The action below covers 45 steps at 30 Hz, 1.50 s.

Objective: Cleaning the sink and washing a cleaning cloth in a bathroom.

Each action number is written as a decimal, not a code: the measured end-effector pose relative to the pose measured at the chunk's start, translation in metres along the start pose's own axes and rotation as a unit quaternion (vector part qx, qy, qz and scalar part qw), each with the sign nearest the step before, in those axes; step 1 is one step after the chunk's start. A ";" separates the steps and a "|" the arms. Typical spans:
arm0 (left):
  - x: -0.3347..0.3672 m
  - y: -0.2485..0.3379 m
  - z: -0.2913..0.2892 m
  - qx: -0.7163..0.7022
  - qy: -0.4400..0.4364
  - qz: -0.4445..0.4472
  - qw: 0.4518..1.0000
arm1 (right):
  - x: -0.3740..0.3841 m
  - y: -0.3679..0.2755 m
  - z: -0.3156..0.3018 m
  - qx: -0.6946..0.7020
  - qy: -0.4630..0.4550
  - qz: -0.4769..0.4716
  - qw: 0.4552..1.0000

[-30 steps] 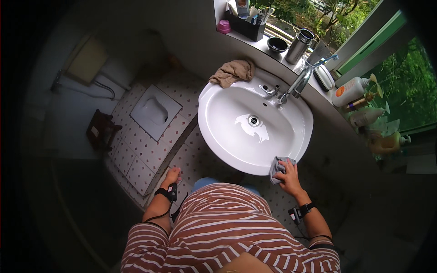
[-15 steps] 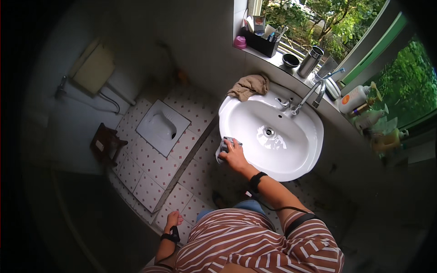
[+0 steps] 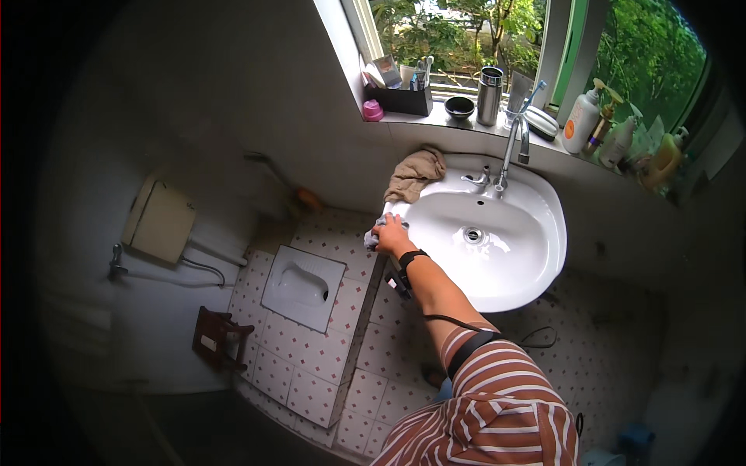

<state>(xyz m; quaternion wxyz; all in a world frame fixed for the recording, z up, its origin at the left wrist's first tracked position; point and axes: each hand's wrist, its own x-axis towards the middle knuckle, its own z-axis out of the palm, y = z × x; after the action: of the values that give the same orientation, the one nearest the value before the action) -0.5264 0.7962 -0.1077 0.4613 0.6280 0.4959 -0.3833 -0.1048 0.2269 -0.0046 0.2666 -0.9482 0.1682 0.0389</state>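
My right hand point(image 3: 391, 234) is closed around a crumpled grey cloth point(image 3: 371, 239) at the left rim of the white washbasin point(image 3: 556, 233). The cloth bunches under the fingers and hangs partly over the outer edge. Just beyond the hand, a brown towel point(image 3: 416, 175) lies draped over the basin's far left rim. A chrome tap point(image 3: 510, 155) stands at the back of the basin, and the drain point(image 3: 472, 234) shows at its bottom. My left hand is outside the picture.
Along the windowsill stand a black toiletry holder point(image 3: 400, 101), a dark bowl point(image 3: 459, 107), a steel flask point(image 3: 489, 96) and several pump bottles point(image 3: 581, 120). To the left are a squat toilet point(image 3: 305, 287) on a raised tiled step, a cistern point(image 3: 161, 220) and a dark red stool point(image 3: 221, 339).
My right hand and the grey cloth have moved farther along the basin's left rim, toward the brown towel. The view has turned, and my left hand has gone out of it.
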 end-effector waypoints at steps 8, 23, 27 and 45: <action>0.006 0.067 0.037 0.022 -0.049 0.096 0.994 | -0.115 0.051 0.033 -0.076 -0.052 -0.223 0.970; -0.001 0.231 0.135 0.129 -0.102 0.240 0.957 | -0.275 0.197 -0.148 -0.242 0.036 0.041 0.969; -0.054 0.280 0.201 0.119 -0.115 0.302 0.939 | -0.256 0.217 -0.212 -0.082 0.138 0.148 0.976; -0.075 0.192 0.224 -0.098 -0.062 0.140 0.983 | -0.109 0.321 -0.250 0.024 0.033 0.020 0.999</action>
<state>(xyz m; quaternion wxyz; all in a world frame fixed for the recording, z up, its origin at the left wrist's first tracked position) -0.3607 0.5454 -0.0616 0.5997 0.6176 0.4089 -0.3028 -0.3202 -0.1275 0.0686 0.2829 -0.9386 0.1970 0.0091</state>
